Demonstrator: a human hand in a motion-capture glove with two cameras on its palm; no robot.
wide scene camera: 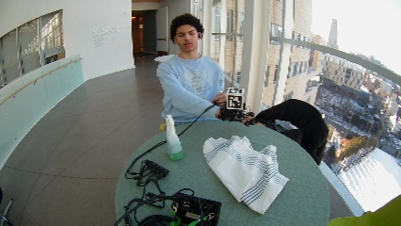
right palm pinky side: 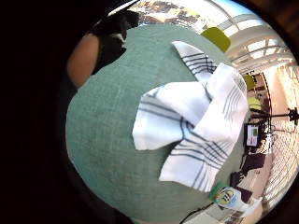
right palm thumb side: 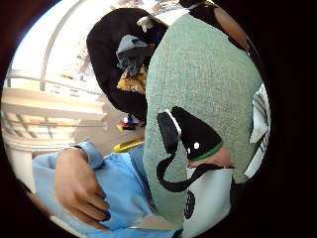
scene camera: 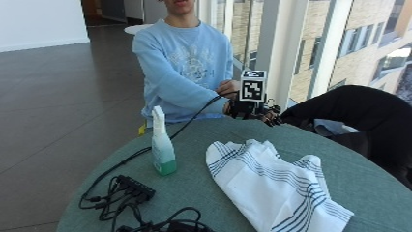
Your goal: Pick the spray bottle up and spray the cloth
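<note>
From the outside view, the spray bottle [scene camera: 161, 145] is parked upright at 9 o'clock of the cloth [scene camera: 273, 186], untouched, while the gloved right hand [scene camera: 252, 110] is hovering empty at the table's [scene camera: 193, 193] far edge, fingers seemingly relaxed.

The round desk [scene camera: 360, 174] is covered in a muted sage-green fabric, and on it the cloth [scene camera: 273, 186] is white, crossed by groups of thin dark blue-grey stripes that run near its edges. The spray bottle [scene camera: 161, 142] has a white head and a pale translucent body that deepens to bright green at its base, with a green, yellow and blue label showing in the little finger side palm view. The person's sweatshirt [scene camera: 183, 63] is light blue with a faint paler print on the chest, the right one of the hands [scene camera: 251, 110] wears black, and the box [scene camera: 134, 186] near the desk's edge is black too.
</note>
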